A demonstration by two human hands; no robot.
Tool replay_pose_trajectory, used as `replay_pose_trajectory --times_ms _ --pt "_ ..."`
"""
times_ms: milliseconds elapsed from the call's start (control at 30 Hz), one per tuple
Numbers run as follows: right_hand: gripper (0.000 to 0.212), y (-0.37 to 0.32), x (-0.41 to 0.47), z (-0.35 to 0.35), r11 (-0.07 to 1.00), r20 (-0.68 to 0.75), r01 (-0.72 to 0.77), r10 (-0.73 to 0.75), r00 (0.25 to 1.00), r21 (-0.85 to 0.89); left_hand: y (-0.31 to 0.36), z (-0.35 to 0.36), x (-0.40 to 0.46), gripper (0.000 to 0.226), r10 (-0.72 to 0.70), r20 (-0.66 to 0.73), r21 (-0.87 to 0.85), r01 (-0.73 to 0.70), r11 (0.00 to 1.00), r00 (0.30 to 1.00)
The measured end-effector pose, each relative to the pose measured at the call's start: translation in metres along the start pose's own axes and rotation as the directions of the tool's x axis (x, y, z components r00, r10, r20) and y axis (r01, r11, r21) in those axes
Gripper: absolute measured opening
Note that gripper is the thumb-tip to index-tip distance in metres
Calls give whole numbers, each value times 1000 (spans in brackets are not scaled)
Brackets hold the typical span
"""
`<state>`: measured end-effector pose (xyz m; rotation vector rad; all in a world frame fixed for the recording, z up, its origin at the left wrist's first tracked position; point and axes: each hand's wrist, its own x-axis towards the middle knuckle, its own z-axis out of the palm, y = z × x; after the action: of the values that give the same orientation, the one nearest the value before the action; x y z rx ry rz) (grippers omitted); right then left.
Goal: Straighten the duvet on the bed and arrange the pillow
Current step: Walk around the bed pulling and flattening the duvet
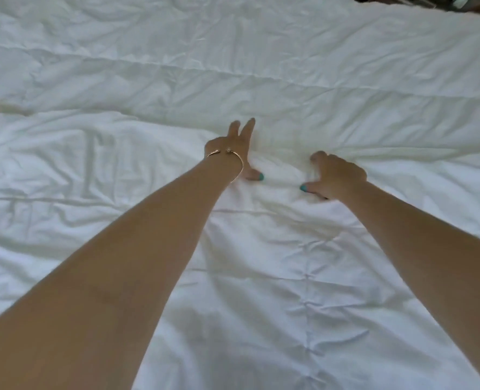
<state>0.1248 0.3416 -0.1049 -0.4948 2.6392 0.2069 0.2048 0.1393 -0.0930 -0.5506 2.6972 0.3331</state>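
A white quilted duvet [275, 80] fills almost the whole view, creased, with a raised fold running across its middle. My left hand [237, 146] lies flat on the duvet just below that fold, fingers stretched and apart, a thin gold bangle on the wrist. My right hand [336, 174] rests a short way to the right, palm down, fingers bent into the fabric under the fold and thumb stuck out to the left. Both thumbnails are teal. No pillow is in view.
The far edge of the bed shows at the top right, with dark clutter [430, 2] on the floor beyond it. Wrinkles and stitched seams cover the duvet to the left and near me.
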Motion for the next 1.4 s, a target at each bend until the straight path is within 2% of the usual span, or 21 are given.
replay_pose_trajectory --times_ms 33,67,133,167,200,267,300,367,400,433,500,700,833,900,967,1067,1133,1200,1267,1333,1400 --pt "64 8 7 -3 1000 -4 0 0 1000 20 4 1 3 82 -5 60 98 -1 995 998" --pt "55 12 14 -7 993 -104 -6 19 994 121 7 0 4 71 -26 37 134 21 991 999" --pt "43 8 20 -13 908 -325 -28 178 929 419 12 -2 3 59 -82 -151 61 92 994 985" --pt "48 1 17 -15 882 -380 -30 234 895 471 15 -1 1 63 -97 -243 28 107 994 965" --pt "60 -7 11 -10 905 -436 -20 224 872 425 19 6 -4 71 -83 -297 32 97 995 951" --pt "71 -23 -2 16 953 -577 121 65 814 279 21 36 -17 78 -53 -352 44 73 996 934" --pt "68 -29 -7 31 959 -542 185 -39 839 217 20 54 -26 73 -88 -316 37 105 994 944" --pt "67 -34 -8 55 966 -226 222 -190 955 128 9 85 -39 69 -201 -128 22 206 978 971" --pt "66 -34 -3 62 974 -73 206 -199 977 99 4 92 -39 73 -234 -27 25 235 972 972" --pt "66 -33 4 63 978 -1 191 -192 981 88 0 90 -35 77 -234 39 26 233 972 972" --pt "66 -36 13 51 982 62 174 -179 982 78 -6 75 -27 81 -187 112 48 182 982 976" --pt "56 -84 -73 58 986 75 32 -45 996 162 -48 94 -135 59 -87 113 113 74 991 990" --pt "61 -139 -161 80 964 246 216 -249 937 153 -92 99 -229 55 13 196 67 -27 997 981" --pt "63 -173 -198 83 938 289 305 -341 895 162 -119 93 -272 55 14 139 79 -25 997 990" --pt "67 -216 -230 77 901 261 361 -418 870 241 -157 83 -313 55 -124 -52 31 125 992 991" --pt "76 -298 -276 60 776 116 470 -560 821 421 -236 64 -366 59 -441 -262 -131 421 898 859" --pt "81 -361 -306 49 674 30 531 -633 774 514 -294 60 -394 68 -599 -205 -188 569 800 774" --pt "83 -426 -323 45 627 10 541 -659 752 561 -350 69 -411 82 -673 -59 -173 657 734 737" --pt "88 -488 -326 48 639 46 504 -644 764 581 -398 86 -420 90 -645 35 -88 645 759 763" --pt "98 -537 -318 54 680 111 444 -609 786 584 -429 95 -421 81 -552 60 -17 554 833 832" --pt "110 -572 -308 60 692 150 387 -580 801 609 -458 88 -417 69 -444 42 -34 445 895 895"
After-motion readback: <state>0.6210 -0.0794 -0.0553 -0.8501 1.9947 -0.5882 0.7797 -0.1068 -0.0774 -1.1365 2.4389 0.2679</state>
